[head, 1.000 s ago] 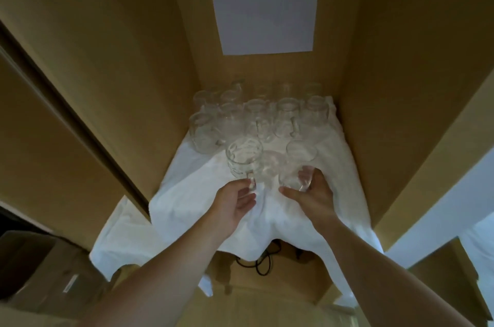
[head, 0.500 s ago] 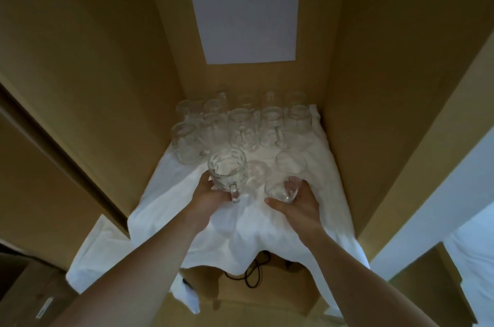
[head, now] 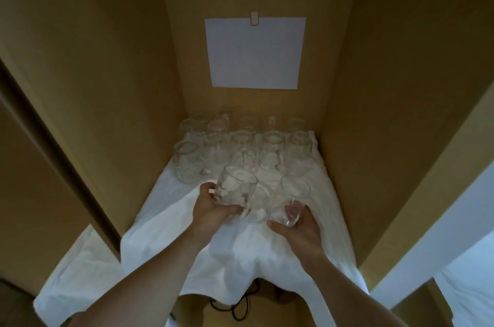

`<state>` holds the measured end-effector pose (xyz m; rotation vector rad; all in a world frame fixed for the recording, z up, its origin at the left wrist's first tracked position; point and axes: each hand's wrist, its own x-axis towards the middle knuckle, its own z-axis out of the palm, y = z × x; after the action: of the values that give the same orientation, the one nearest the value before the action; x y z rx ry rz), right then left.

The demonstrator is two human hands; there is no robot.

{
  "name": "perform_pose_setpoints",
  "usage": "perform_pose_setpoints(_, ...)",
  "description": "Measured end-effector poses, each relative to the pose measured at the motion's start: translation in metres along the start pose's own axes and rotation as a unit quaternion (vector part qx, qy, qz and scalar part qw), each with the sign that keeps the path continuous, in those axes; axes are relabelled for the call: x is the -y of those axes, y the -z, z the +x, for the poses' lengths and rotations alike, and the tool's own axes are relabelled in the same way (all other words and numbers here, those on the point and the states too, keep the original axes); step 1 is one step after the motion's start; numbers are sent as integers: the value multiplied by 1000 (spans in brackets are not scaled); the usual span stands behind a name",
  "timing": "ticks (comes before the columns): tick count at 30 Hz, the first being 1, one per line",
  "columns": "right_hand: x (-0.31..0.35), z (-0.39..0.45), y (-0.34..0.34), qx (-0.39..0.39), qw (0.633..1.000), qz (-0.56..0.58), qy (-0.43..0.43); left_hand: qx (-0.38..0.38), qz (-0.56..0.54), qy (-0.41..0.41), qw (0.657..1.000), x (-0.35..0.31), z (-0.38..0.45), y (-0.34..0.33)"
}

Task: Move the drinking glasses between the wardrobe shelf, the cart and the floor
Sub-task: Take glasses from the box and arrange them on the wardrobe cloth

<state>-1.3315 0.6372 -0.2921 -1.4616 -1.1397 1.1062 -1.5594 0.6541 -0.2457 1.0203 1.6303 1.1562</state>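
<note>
On the shelf [head: 331,193], both hands [head: 211,209] grip glasses [head: 235,190].

back-row glasses [head: 247,123] blur together; count unclear.

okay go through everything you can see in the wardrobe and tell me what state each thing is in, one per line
Left hand: gripping a handled glass, tilted.
Right hand: gripping a second glass near its base.
Other glasses: standing in rows at the back of the shelf.
White cloth: spread over the shelf, rumpled, front edge hanging down.
Paper sheet: clipped flat to the back wall.
Black cable: looped below the shelf.
</note>
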Motion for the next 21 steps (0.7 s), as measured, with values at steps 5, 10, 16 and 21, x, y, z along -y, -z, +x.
perform_pose_setpoints(5, -1, -1, -3, 4, 1000, 0, 9, -5, 122, -69, 990, -25, 9, 14)
perform_pose_setpoints(10, -3, -1, -4, 5, 1000, 2, 12, -14, 322, -146, 935, -38, 13, 17)
perform_pose_setpoints(16, -2, 0, -3, 8, 1000, -4, 13, -31, 490, -209, 846, -54, 11, 7)
perform_pose_setpoints(21, -3, 0, -4, 5, 1000, -6, 16, 17, 501, -216, 838, -68, 15, -4)
